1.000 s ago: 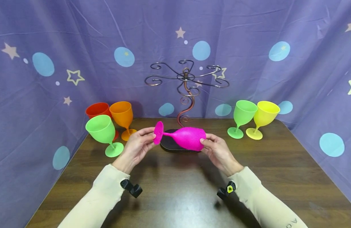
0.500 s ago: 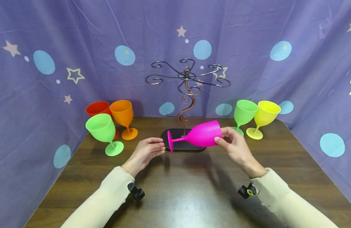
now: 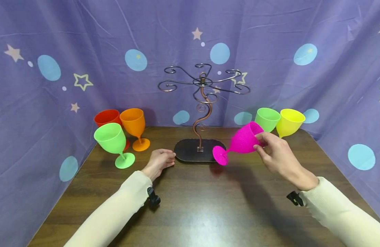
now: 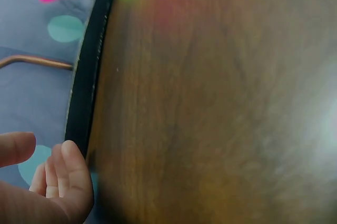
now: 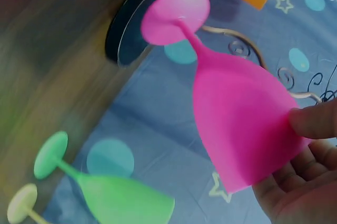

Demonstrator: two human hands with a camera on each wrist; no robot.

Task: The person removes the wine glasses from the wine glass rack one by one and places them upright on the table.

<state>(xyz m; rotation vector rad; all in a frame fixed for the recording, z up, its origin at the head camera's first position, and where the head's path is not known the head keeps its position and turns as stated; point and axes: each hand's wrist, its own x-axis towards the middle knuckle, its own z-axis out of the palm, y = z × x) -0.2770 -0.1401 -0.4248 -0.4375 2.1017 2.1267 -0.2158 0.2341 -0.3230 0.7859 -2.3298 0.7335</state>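
A pink goblet (image 3: 243, 139) hangs tilted above the table, foot down to the left. My right hand (image 3: 277, 154) pinches it near the rim, thumb on one side and fingers on the other, as the right wrist view also shows. My left hand (image 3: 160, 163) is low at the left end of the stand's black base (image 3: 190, 151). In the left wrist view its fingertips (image 4: 71, 150) are right at the base's end, the thumb apart and nothing between. The stand's copper stem (image 3: 205, 116) rises to curled metal arms (image 3: 190, 82).
On the left stand a red goblet (image 3: 106, 117), an orange goblet (image 3: 133, 121) and a green goblet (image 3: 110, 139). Another green goblet (image 3: 267, 118) and a yellow goblet (image 3: 290, 121) stand at the back right, partly behind the pink one. A purple curtain (image 3: 165, 34) borders the wooden table (image 3: 190, 206).
My left hand has let go of the pink goblet's foot and moved down to the stand's base. My right hand has carried the goblet to the right and tipped its rim up.
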